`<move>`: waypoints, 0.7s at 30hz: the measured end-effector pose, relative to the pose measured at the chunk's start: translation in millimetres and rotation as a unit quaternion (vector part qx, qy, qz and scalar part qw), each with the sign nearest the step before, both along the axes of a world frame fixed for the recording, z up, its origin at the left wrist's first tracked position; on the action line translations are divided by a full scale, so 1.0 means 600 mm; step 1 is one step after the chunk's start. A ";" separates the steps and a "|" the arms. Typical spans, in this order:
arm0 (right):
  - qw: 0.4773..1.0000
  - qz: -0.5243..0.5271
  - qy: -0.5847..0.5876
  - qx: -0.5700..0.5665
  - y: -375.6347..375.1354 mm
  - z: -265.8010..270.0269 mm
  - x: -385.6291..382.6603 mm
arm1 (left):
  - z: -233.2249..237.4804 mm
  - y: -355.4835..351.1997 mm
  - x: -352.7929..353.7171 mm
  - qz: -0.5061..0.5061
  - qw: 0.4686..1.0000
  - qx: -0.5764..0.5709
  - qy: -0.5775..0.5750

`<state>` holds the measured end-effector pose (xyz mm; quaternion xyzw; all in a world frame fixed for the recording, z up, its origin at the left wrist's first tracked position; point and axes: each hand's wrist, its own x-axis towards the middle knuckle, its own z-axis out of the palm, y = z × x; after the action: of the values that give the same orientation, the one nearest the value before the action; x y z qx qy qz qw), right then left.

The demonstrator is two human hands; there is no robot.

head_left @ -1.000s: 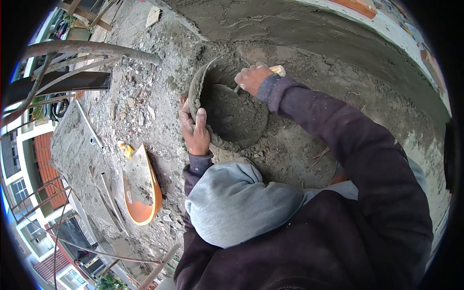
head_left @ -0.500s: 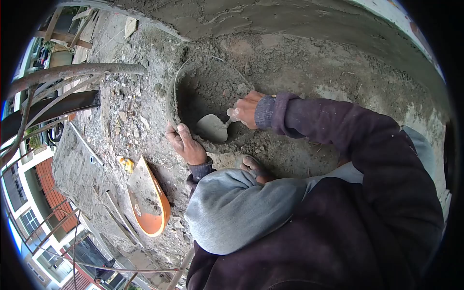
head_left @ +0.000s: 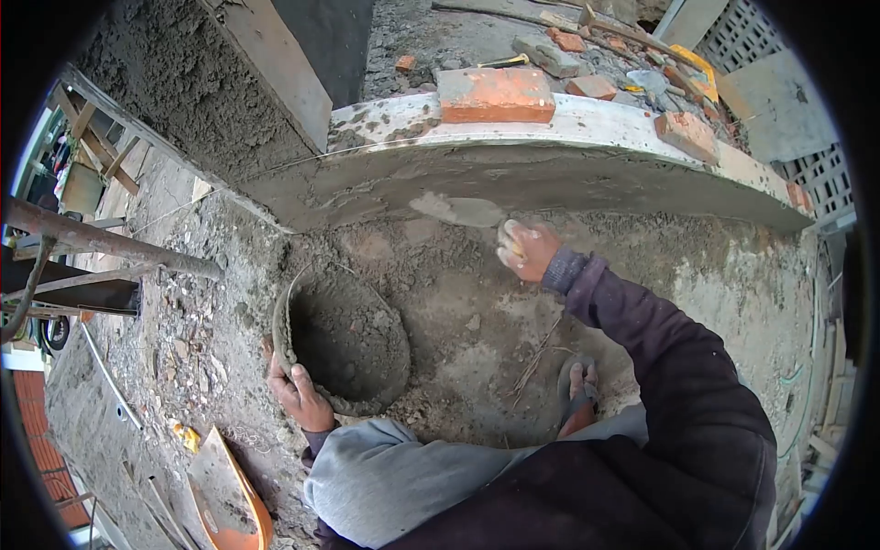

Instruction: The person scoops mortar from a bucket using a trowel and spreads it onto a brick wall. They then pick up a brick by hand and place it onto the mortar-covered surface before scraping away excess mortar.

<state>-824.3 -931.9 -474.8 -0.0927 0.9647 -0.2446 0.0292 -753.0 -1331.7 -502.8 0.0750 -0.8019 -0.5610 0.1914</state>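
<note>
My right hand [head_left: 530,252] is closed around the handle of a trowel, and a yellowish bit shows between the fingers. The trowel's blade [head_left: 475,213] lies against the lower part of a low, grey-plastered wall [head_left: 605,183], with some mortar at its far end. To the left, a mortar-caked bucket [head_left: 281,335] leans tilted on the ground with wet mortar [head_left: 367,344] inside. My left hand [head_left: 304,399] grips the bucket's near rim, thumb over the edge and fingers outside.
Bricks [head_left: 495,94] sit along the wall's white top. A taut string [head_left: 367,149] runs in front of it. An orange shovel blade [head_left: 229,495] lies at lower left near metal poles [head_left: 119,246]. Dry twigs [head_left: 536,367] lie near my foot [head_left: 579,385].
My right hand has moved the trowel out of the bucket and over to the wall. The view has shifted up toward the wall. My left hand stays on the bucket rim.
</note>
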 end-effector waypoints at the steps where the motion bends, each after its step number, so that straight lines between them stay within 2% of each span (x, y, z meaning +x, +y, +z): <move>1: 0.996 -0.041 -0.039 0.068 0.027 0.022 -0.006 | 0.006 0.008 -0.002 0.002 1.000 0.002 0.007; 3: 0.985 -0.048 -0.075 0.150 0.081 0.040 -0.024 | 0.028 0.025 -0.006 0.006 1.000 0.004 0.020; 6: 0.991 0.011 -0.014 0.135 0.139 0.016 -0.056 | 0.025 0.021 -0.011 0.004 1.000 0.008 0.012; 9: 0.999 -0.013 -0.034 0.021 0.135 0.037 -0.081 | 0.010 0.006 -0.015 0.001 1.000 -0.019 0.016; 13: 0.975 -0.095 -0.146 -0.138 0.156 0.039 -0.082 | 0.022 0.009 -0.008 -0.010 1.000 0.004 -0.002; 19: 0.970 -0.107 -0.138 -0.172 0.224 0.042 -0.057 | 0.009 -0.002 -0.012 -0.013 1.000 0.008 0.013; 21: 0.976 -0.111 -0.122 -0.141 0.247 0.066 -0.037 | 0.024 0.006 -0.010 -0.018 1.000 0.000 0.005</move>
<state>-846.8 -783.8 -434.9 0.0427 0.9140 -0.3893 0.1061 -759.1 -1328.3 -488.4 0.0571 -0.8023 -0.5645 0.1854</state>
